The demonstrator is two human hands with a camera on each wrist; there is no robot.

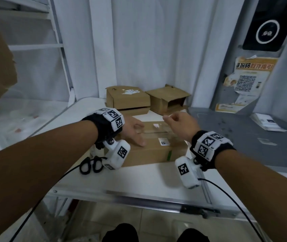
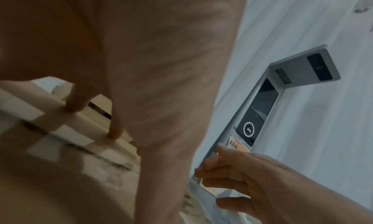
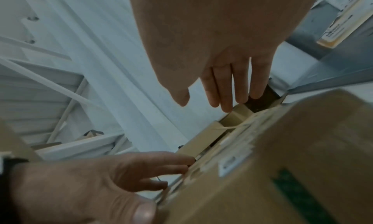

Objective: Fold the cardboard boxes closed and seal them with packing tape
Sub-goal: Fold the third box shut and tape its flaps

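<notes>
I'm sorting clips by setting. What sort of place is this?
Probably a parcel pickup or packing corner: cardboard boxes on a white table, a QR-code poster below a wall scanner.

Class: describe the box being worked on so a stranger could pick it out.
On the white table, three cardboard boxes sit. It is the front box, under the left hand. Unlike the two behind, it has a green stripe and a small white sticker.

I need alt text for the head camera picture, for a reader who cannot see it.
Two bare hands reach over a closed cardboard box on a white table: the left hand lies flat on its top, the right hand hovers above. Two more boxes stand behind, scissors lie at left.
</notes>
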